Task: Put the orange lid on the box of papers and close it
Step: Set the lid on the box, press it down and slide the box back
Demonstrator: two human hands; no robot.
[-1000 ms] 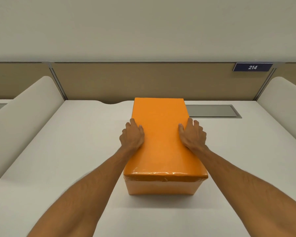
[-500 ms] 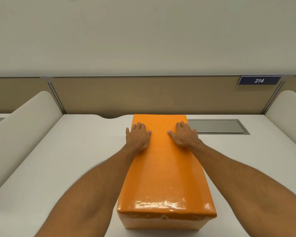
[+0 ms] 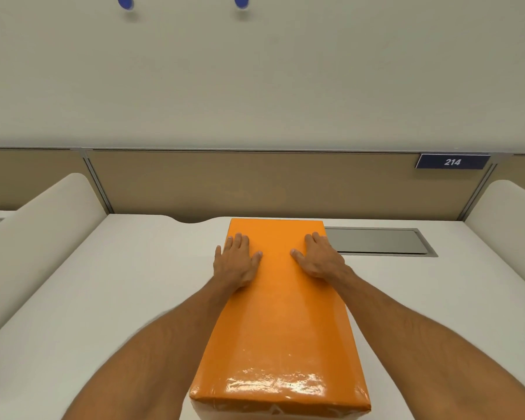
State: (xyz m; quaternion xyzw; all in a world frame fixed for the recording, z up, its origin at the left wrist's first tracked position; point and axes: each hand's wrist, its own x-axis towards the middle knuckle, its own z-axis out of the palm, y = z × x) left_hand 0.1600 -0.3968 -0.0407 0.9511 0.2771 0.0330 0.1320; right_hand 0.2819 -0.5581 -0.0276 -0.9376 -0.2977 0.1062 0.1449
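The glossy orange lid [image 3: 281,322] sits flat on top of the box, covering it fully; the papers inside are hidden. Only a sliver of the box's paler front wall [image 3: 273,412] shows under the lid's near edge. My left hand [image 3: 235,262] lies palm down on the lid's far left part, fingers spread, little finger over the left edge. My right hand [image 3: 319,257] rests palm down on the far right part, fingers apart. Neither hand grips anything.
The box stands on a white desk [image 3: 119,298] against a tan partition [image 3: 225,183]. A grey metal cable hatch [image 3: 379,241] is set into the desk right of the box. Rounded white dividers rise at the left [image 3: 40,231] and right [image 3: 509,225]. A sign reads 214 [image 3: 452,161].
Both hands slid from the lid's middle side edges to its far end and now lie flatter on top. The view tilted up, so the box sits lower in frame.
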